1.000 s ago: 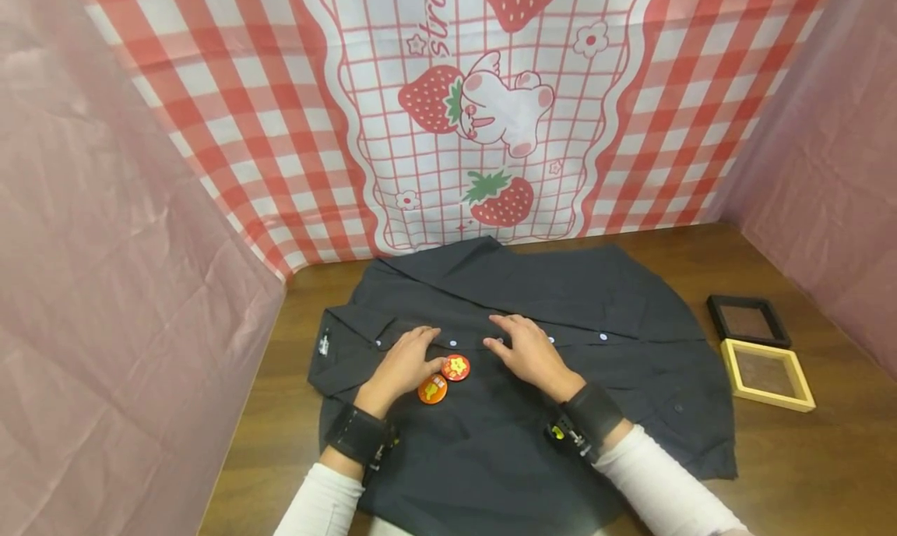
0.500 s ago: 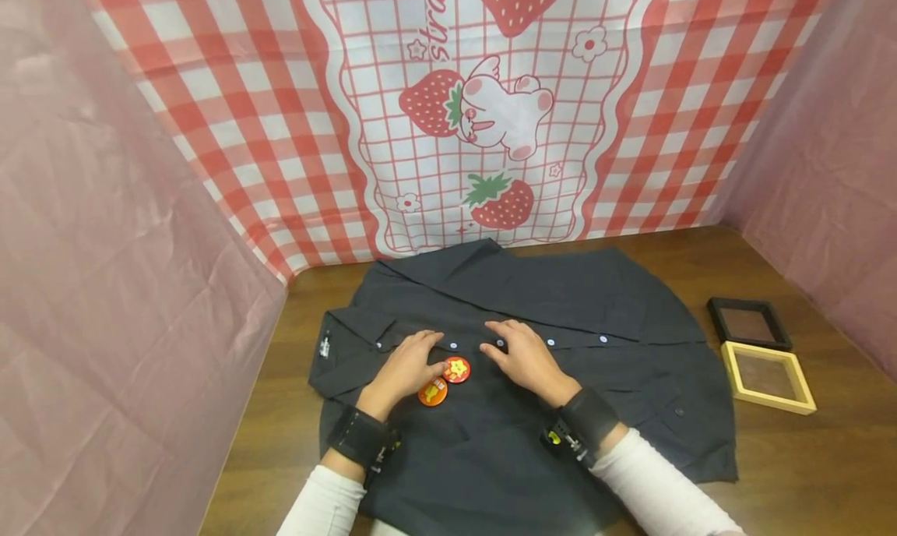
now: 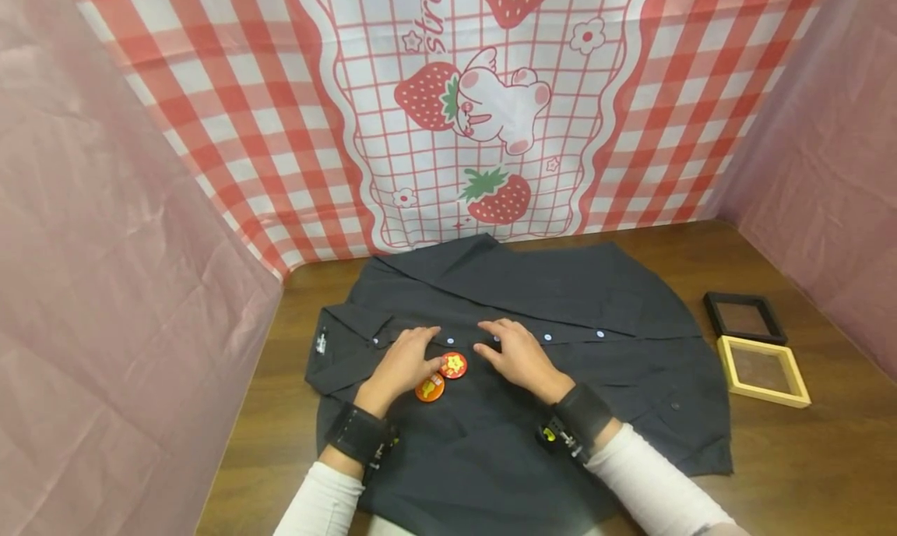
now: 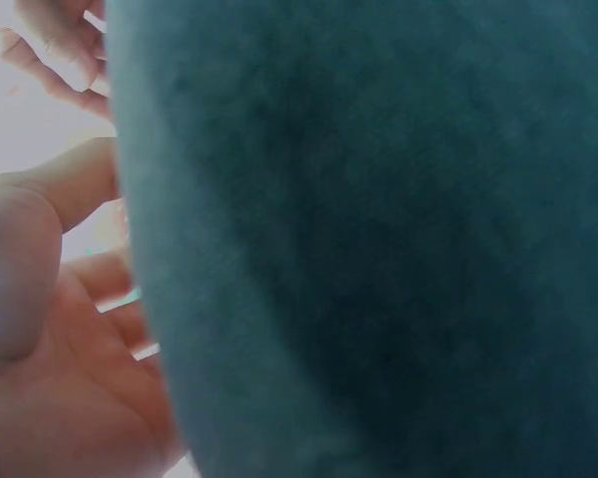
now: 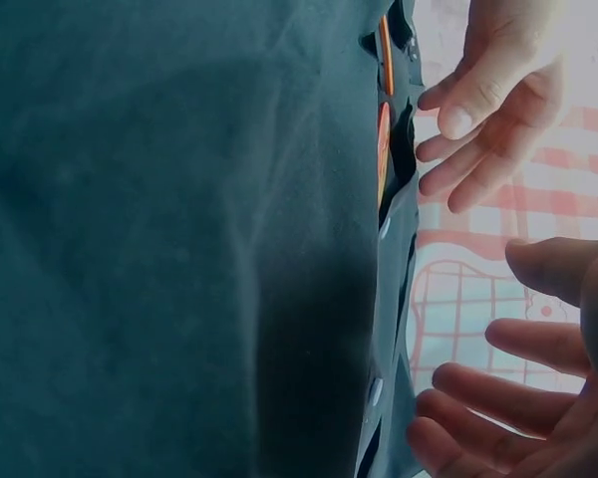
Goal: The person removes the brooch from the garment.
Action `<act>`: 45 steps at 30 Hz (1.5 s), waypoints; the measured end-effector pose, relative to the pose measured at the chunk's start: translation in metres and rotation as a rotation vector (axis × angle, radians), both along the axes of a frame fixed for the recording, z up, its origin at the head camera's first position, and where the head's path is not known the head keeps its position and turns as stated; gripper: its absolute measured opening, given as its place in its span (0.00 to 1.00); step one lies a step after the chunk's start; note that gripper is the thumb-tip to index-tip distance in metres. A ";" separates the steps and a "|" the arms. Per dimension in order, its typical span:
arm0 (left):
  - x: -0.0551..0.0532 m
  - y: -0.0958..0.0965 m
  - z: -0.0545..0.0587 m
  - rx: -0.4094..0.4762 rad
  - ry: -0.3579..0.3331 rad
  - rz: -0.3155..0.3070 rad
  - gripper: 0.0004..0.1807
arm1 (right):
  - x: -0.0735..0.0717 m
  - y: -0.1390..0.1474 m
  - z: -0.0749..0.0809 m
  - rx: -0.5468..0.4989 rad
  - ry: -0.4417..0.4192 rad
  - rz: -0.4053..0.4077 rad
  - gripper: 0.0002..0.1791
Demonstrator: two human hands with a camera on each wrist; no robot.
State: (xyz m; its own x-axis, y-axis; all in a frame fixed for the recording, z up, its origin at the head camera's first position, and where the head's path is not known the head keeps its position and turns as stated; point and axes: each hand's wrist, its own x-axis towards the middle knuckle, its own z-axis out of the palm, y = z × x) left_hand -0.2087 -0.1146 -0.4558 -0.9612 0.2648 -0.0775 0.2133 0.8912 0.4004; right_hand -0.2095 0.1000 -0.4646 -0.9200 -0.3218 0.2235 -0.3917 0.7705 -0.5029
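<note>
A dark grey button shirt (image 3: 561, 290) lies spread out, its collar to the left. On it are two round pin badges: a red one (image 3: 454, 365) with a yellow star and an orange one (image 3: 430, 389) that adjoins it. My left hand (image 3: 398, 366) is over the shirt beside the badges, its thumb tip close to the red one; contact cannot be told. To the right, my right hand (image 3: 524, 357) hovers near the row of buttons with fingers spread and nothing in them. The right wrist view shows both hands above the cloth, with the badges edge-on.
A black frame (image 3: 745, 318) and a pale yellow frame (image 3: 764, 371) lie on the wooden table (image 3: 841, 442) right of the shirt. A strawberry-print checked cloth (image 3: 280, 154) hangs behind. Pink curtains (image 3: 140, 287) stand at both sides.
The right hand has drifted slightly left. The left hand, the badges and the shirt stay as they were; the head view shifts a little.
</note>
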 end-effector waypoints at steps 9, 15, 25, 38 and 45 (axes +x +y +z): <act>0.000 0.000 0.002 0.001 -0.005 -0.037 0.28 | -0.001 -0.004 -0.006 0.052 -0.039 0.054 0.24; 0.000 0.001 0.001 -0.011 0.001 -0.071 0.26 | 0.000 -0.007 -0.007 0.046 -0.044 0.052 0.24; 0.003 0.000 -0.003 -0.016 0.015 -0.116 0.24 | 0.002 -0.011 -0.007 0.040 -0.045 0.069 0.22; 0.002 0.000 -0.006 -0.018 -0.008 -0.121 0.24 | 0.003 -0.013 -0.006 0.038 -0.049 0.110 0.22; 0.004 0.002 -0.006 -0.016 -0.019 -0.131 0.23 | 0.005 -0.013 -0.001 0.010 -0.073 0.146 0.21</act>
